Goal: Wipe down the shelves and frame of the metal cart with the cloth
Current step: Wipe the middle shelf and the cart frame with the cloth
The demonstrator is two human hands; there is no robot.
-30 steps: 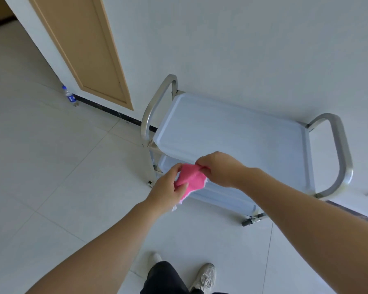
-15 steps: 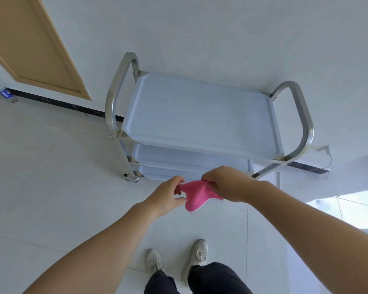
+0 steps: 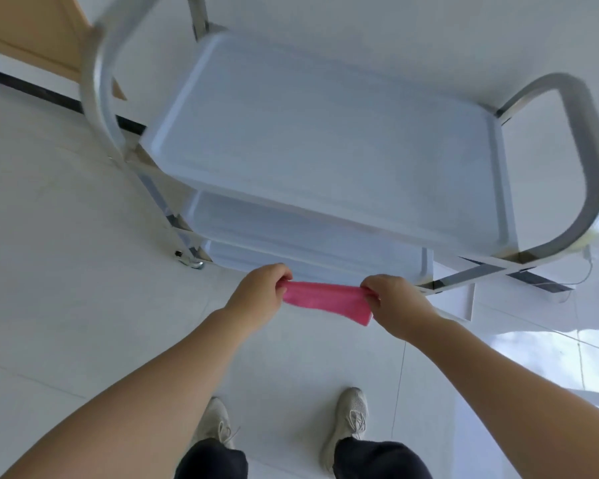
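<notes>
Cloth (image 3: 325, 300), pink, is stretched out flat between the two hands in the head view, held in the air in front of the cart's near edge and above the pale floor (image 3: 66, 271), touching neither. The left hand (image 3: 256, 292) is closed on the cloth's left end, fingers curled over it; the right hand (image 3: 391, 302) is pinched shut on the right end, where a lower corner of the fabric hangs down a little. Both bare forearms reach in from the bottom corners of the picture. Just beyond the hands stands the metal cart (image 3: 325, 150), set against a white wall (image 3: 395, 36). Its top shelf (image 3: 325, 140) is a pale tray with a raised rim and has nothing on it. Under it the front edges of a middle shelf (image 3: 274, 223) and a lowest shelf (image 3: 291, 257) show, each set back beneath the one above. A shiny curved handle (image 3: 97, 81) rises at the cart's left end and another handle (image 3: 588, 150) loops at its right end, both blurred. One caster (image 3: 189, 259) shows at the near left corner of the frame. A tan wooden door (image 3: 32, 29) is at the upper left, with a dark baseboard (image 3: 32, 88) running along the foot of the wall. At the bottom, two light sneakers, left (image 3: 215, 423) and right (image 3: 348, 420), stand on the tiles below dark trouser legs.
</notes>
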